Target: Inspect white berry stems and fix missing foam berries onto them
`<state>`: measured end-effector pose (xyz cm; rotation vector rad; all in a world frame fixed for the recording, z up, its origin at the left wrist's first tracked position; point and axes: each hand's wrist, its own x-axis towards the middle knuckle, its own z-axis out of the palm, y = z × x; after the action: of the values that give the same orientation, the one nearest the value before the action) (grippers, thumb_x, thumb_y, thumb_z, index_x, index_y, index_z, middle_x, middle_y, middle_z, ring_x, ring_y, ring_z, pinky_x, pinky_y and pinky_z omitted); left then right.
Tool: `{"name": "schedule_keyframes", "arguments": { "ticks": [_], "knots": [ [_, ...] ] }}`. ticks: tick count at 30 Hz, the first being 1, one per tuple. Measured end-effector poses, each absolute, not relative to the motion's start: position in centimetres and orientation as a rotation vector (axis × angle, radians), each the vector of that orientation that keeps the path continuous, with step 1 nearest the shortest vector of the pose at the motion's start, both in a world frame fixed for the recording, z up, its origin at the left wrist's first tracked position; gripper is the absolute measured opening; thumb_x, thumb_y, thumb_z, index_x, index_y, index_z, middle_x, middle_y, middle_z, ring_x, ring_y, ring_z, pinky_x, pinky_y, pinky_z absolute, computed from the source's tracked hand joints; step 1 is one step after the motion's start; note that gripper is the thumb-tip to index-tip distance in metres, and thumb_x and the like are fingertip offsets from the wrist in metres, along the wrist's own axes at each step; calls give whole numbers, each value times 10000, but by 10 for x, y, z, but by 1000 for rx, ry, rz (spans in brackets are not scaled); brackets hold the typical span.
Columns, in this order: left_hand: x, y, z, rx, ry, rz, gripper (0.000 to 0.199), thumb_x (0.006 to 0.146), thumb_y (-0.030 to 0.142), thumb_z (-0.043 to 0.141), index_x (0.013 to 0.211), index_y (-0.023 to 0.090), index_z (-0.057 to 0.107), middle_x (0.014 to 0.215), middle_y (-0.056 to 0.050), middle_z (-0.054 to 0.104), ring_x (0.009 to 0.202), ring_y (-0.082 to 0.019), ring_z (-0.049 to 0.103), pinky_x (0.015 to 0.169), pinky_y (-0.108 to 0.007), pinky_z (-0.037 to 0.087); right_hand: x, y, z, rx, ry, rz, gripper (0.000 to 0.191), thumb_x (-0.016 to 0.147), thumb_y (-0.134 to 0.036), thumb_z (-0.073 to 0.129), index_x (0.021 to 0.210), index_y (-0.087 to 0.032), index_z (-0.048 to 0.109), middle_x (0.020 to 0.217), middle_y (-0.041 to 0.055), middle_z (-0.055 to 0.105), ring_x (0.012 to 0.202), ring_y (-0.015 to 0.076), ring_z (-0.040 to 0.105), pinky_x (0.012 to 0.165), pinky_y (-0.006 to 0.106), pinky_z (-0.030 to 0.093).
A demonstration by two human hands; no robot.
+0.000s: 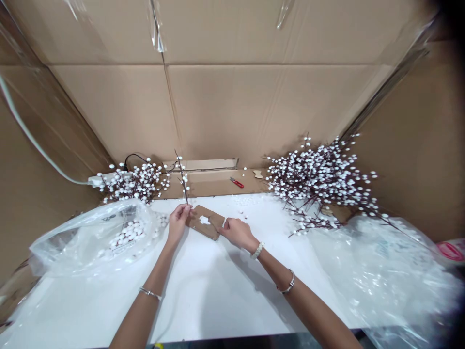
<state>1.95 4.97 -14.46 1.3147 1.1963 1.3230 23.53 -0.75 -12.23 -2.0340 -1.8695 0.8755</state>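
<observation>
A dark thin branch (181,176) with a few white berries stands upright, its lower end pinched in my left hand (179,220). Right beside that hand, a small brown cardboard piece (210,232) with a white patch (204,220) lies on the white table. My right hand (238,232) is closed at the right edge of the cardboard, thumb and forefinger together; whatever is between them is too small to make out.
Berry branches are piled at the left (136,182) and right (312,177). A clear bag of white berries (127,232) lies left, plastic sheeting (385,271) right. Red-handled snips (237,182) rest on cardboard at the back. Cardboard walls (232,106) enclose the table (218,300).
</observation>
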Motion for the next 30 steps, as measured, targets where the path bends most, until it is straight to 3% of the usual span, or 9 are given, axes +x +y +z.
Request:
{"name": "schedule_keyframes", "arguments": {
  "ticks": [18,30],
  "knots": [
    [24,46,-157,1259,1176,1310,421,750,569,657,859,163,634,687,-31,674,705,-164,644,698,-265,484,235,-8,-123,-2135,-1823,921,402,803,-574,568,839,-205,722,917,70,738,870,230,666,659,266,354],
    [24,42,-157,1259,1202,1298,389,767,534,640,860,156,638,725,-42,686,660,-141,601,681,-252,466,233,-9,-133,-2076,-1762,891,280,821,-468,588,847,-202,668,894,36,718,811,173,622,626,239,296]
  ]
}}
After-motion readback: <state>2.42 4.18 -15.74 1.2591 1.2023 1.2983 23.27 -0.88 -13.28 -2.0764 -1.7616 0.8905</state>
